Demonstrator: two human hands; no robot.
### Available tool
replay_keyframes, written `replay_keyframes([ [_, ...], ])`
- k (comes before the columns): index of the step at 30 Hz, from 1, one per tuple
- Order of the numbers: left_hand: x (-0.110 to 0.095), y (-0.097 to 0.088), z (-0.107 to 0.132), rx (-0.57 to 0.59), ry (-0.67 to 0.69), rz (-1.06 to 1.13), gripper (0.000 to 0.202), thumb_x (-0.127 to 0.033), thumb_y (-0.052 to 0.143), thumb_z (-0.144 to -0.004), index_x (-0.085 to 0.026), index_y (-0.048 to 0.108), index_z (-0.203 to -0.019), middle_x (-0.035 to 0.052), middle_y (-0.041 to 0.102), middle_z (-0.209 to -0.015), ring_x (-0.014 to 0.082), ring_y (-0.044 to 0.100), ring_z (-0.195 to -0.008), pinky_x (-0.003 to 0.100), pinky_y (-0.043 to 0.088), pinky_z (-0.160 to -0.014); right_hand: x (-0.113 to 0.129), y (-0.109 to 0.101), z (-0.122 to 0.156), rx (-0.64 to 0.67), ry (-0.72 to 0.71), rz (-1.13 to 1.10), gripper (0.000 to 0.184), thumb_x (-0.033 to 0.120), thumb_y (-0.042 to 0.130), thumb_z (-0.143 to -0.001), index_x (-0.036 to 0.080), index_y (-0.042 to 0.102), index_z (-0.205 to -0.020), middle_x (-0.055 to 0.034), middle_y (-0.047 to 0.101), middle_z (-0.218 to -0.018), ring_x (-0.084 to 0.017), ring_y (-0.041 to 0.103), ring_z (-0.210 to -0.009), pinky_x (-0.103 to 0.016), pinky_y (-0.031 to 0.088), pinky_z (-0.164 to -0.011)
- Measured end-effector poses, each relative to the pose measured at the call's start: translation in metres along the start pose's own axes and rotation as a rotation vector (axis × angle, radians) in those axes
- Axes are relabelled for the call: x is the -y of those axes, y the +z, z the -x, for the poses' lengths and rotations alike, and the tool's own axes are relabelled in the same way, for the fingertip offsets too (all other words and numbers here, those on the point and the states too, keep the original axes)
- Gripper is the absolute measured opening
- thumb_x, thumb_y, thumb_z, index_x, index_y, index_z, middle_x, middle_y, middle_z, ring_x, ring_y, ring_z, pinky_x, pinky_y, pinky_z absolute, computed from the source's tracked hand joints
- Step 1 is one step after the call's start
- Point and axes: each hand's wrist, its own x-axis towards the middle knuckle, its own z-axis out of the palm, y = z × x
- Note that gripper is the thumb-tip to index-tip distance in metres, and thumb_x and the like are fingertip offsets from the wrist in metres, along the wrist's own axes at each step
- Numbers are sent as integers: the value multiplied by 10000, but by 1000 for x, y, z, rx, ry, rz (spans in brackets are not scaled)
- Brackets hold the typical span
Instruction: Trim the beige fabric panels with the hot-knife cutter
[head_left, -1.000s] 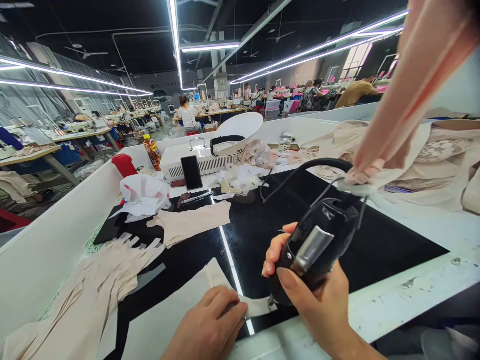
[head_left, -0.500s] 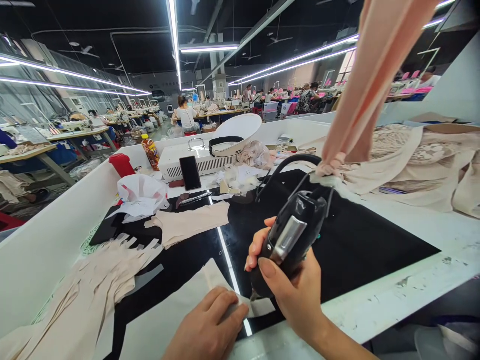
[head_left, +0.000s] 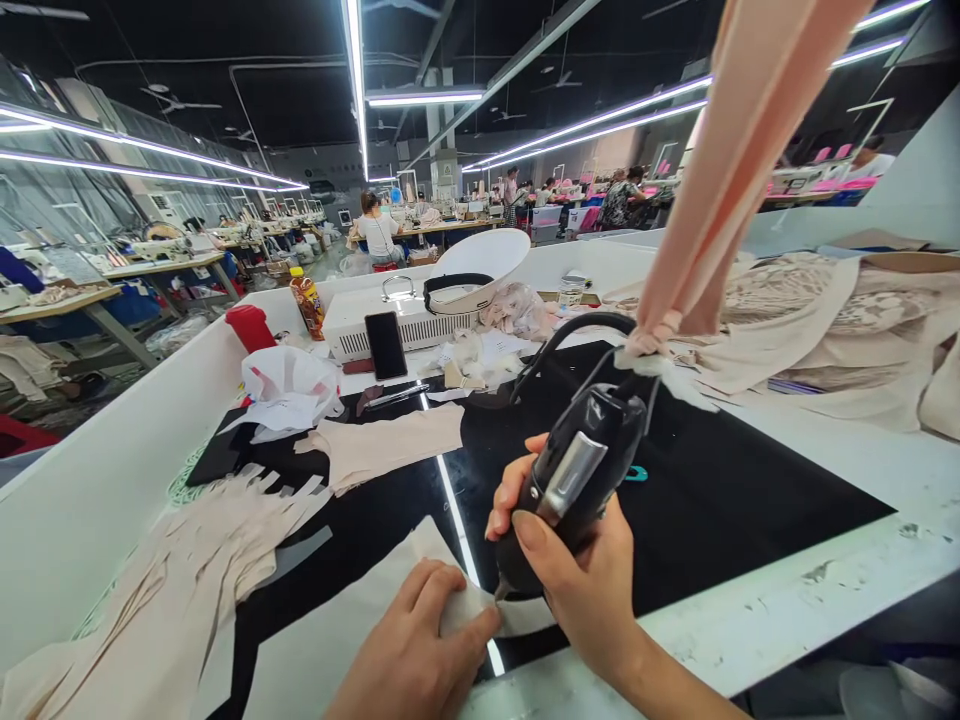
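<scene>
My right hand [head_left: 574, 570] is wrapped round a black corded hand-held electric tool [head_left: 581, 465] with a silver plate on its side. The tool is tilted, its narrow tip down at the edge of a pale fabric piece [head_left: 360, 625]. My left hand [head_left: 424, 635] presses on that fabric with curled fingers and holds its edge between thumb and fingers, close beside the tip. A peach fabric strip [head_left: 739, 190] hangs from above, knotted around the tool's cable end. Whether the tip touches the fabric is hard to tell.
A black glossy board [head_left: 720, 510] covers the white table. Cut beige strips [head_left: 165, 580] and a beige panel [head_left: 397, 440] lie left. Further back are a phone [head_left: 385, 346], a white plastic bag [head_left: 292, 385] and a white box [head_left: 352, 330]. Lace fabric [head_left: 795, 300] is piled right.
The tool and my right hand have shifted slightly left and down along the fabric edge. A teal safety pin now shows fully beside the tool. My left hand stays on the fabric.
</scene>
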Motion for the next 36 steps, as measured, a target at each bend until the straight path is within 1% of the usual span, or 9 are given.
replay_keyframes([
  [4, -1, -3, -2, 22, -16, -13, 307, -73, 501, -945, -186, 647, -1190, 118, 553, -1075, 244, 602, -985, 365, 625, -873, -1, 6, -1, -4, -17, 19, 343, 230, 783, -889, 303, 578, -1155, 26, 673, -867, -138, 652, -671, -271, 602, -633],
  [8, 0, -1, 0, 32, -38, 8, 310, -83, 514, -943, -199, 639, -1202, 109, 524, -1082, 241, 577, -995, 350, 619, -867, -1, 10, -1, -25, -31, 101, 282, 194, 746, -887, 293, 591, -1100, 27, 672, -838, -142, 644, -645, -279, 599, -622],
  [11, 1, 9, 5, -12, -73, 48, 347, -91, 520, -926, -224, 637, -1224, 108, 488, -1095, 254, 554, -1001, 366, 617, -843, -3, 11, -3, -32, -20, 99, 270, 202, 738, -898, 293, 589, -1104, 25, 668, -845, -139, 634, -646, -273, 592, -620],
  [16, 2, 30, 15, -116, -112, 122, 351, -109, 528, -925, -261, 655, -1214, 102, 464, -1114, 257, 527, -1031, 364, 593, -859, -8, 10, -4, 14, 3, 10, 335, 232, 763, -903, 308, 565, -1162, 23, 663, -886, -142, 636, -691, -282, 596, -645],
  [19, 0, 34, 17, -119, -145, 138, 323, -116, 566, -919, -269, 666, -1185, 96, 470, -1121, 255, 518, -1043, 365, 582, -885, -8, 13, -4, 5, 14, 44, 347, 220, 752, -896, 305, 555, -1169, 25, 658, -865, -146, 630, -665, -290, 597, -625],
  [22, -2, 33, 17, -64, -176, 165, 349, -95, 589, -902, -271, 666, -1195, 93, 464, -1121, 261, 514, -1061, 382, 579, -905, -7, 16, -6, -21, 14, 82, 332, 211, 735, -890, 295, 556, -1158, 25, 655, -841, -150, 624, -642, -296, 595, -608],
  [26, -1, 23, 15, -62, -142, 165, 350, -107, 596, -913, -262, 663, -1220, 95, 463, -1105, 260, 527, -1038, 371, 596, -868, -9, 18, -9, -34, -7, 25, 337, 220, 742, -875, 295, 555, -1144, 27, 653, -846, -144, 616, -643, -284, 583, -594],
  [30, 0, 9, 12, 66, -141, 176, 410, -94, 617, -915, -274, 634, -1283, 95, 494, -1143, 249, 543, -1081, 362, 585, -947, -11, 20, -11, -26, 2, 14, 353, 211, 757, -847, 284, 554, -1127, 31, 652, -831, -146, 617, -635, -294, 588, -589],
  [36, -1, 6, 9, 102, -160, 168, 435, -68, 653, -868, -267, 629, -1255, 97, 524, -1143, 258, 566, -1081, 374, 591, -948, -11, 25, -11, -28, 60, 76, 150, 214, 716, -883, 242, 590, -960, 25, 648, -813, -140, 620, -617, -299, 585, -603],
])
